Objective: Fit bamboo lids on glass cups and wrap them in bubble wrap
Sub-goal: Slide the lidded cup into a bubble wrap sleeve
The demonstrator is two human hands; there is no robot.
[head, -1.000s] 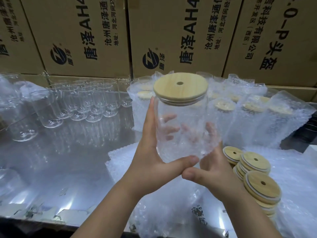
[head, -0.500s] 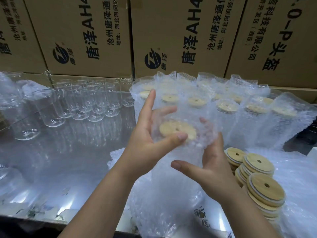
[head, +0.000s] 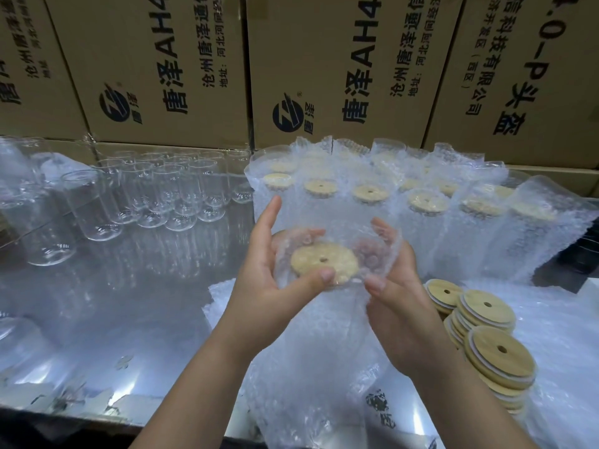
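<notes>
Head view only. Task item: one lidded cup (head: pixel 337 270) sits inside a bubble wrap sleeve (head: pixel 324 358), held up between both grips with its bamboo lid (head: pixel 311 259) facing the camera. The glass body is mostly lost behind the film. Left grip (head: pixel 269 280) wraps the near-left side, thumb pressed on the lid's near rim through the film, index finger straight up. My read: it pins the lid so the cup can't slide while the sleeve mouth gets gathered. Right grip (head: pixel 402 306) takes the opposite side, fingers curled behind the sleeve mouth, thumb nipping film at the front; probably the folding side. So both grips are closed on the wrapped cup, neither wide. The sleeve tail hangs below the grips toward the table (head: pixel 97 319). Materials: the lid is a flat pale disc with a centre hole. The wrap is soft, cloudy and dimpled. The table is mirror-shiny metal. Just right of the right grip: loose lids (head: pixel 486 338) in slumped stacks, white rims showing, within easy reach. Beyond the grips: wrapped cups (head: pixel 424 205) standing in rows. Well left of the left grip: bare cups (head: pixel 155 196), upright and lidless. Printed cardboard boxes (head: pixel 340 76) stand behind everything.
</notes>
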